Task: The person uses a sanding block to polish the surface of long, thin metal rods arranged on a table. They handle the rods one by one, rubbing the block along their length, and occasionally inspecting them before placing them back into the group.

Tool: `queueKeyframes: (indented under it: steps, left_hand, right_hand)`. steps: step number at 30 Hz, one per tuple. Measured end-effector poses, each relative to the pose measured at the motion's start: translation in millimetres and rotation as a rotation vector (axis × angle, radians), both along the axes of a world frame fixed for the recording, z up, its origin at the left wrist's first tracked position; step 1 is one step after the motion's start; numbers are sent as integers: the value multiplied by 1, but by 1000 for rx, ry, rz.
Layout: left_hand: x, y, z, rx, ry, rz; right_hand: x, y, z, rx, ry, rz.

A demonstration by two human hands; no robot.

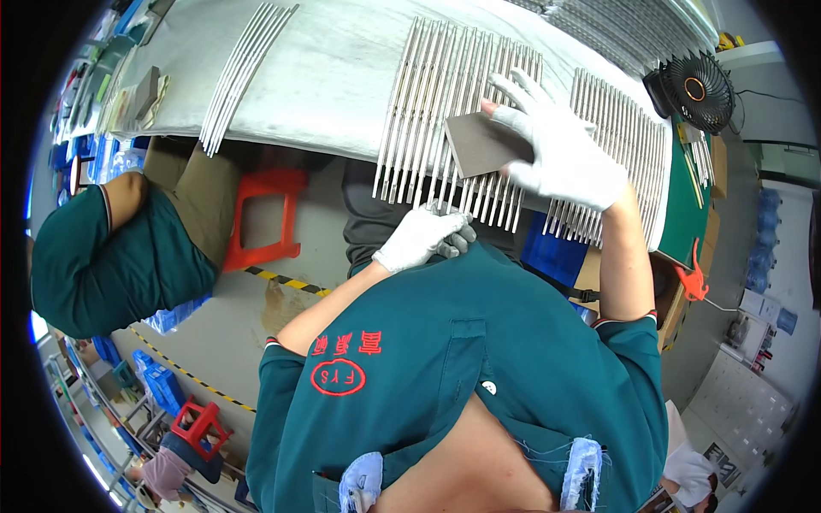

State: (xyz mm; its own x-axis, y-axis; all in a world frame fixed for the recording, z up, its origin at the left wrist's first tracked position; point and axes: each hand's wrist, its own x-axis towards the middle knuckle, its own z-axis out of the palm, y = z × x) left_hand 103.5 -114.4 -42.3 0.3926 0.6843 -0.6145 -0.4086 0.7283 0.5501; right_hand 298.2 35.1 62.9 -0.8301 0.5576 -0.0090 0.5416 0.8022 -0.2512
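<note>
A row of thin metal rods (419,111) lies side by side on the white-covered table (342,94), their near ends sticking out past its edge. My right hand (564,150), in a white glove, grips a flat grey rectangular block (483,145) between thumb and fingers, over the rods. Some of its other fingers are stretched out. At the near ends of the rods is my left hand (426,239), also gloved, with its fingers curled closed around a rod end. The fingers partly hide how many rods it holds.
A second row of rods (620,145) lies to the right, and a smaller bundle (248,73) at the far left. A black fan (694,90) stands beyond the right end. An orange air gun (694,278) hangs at right. A co-worker (128,248) sits left, near a red stool (265,218).
</note>
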Motion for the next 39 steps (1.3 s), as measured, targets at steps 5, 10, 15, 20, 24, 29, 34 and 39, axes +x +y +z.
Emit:
queueKeyframes:
  steps: [5,10,15,20,24,29,34,39]
  left_hand:
    - [-1,-6,-4,-76,-3,-41]
    - [-9,-8,6,-70,-38,-71]
    - [-12,-1,11,81,13,-223]
    - [-13,-1,6,101,-26,-230]
    - [-10,-1,13,140,69,-228]
    - [-7,-4,12,174,55,-174]
    - [-9,-4,19,190,75,-207]
    - [0,-10,22,143,57,-89]
  right_hand:
    - [-18,-22,-13,115,-5,-39]
    - [-3,-17,-7,72,101,-108]
    - [-7,-10,-18,134,-8,-167]
    - [-1,12,-24,92,28,-222]
    - [2,26,-18,18,-76,-191]
    - [4,24,-19,4,-39,-225]
    - [7,-8,0,-85,57,-92]
    - [-1,-46,11,-23,-38,97]
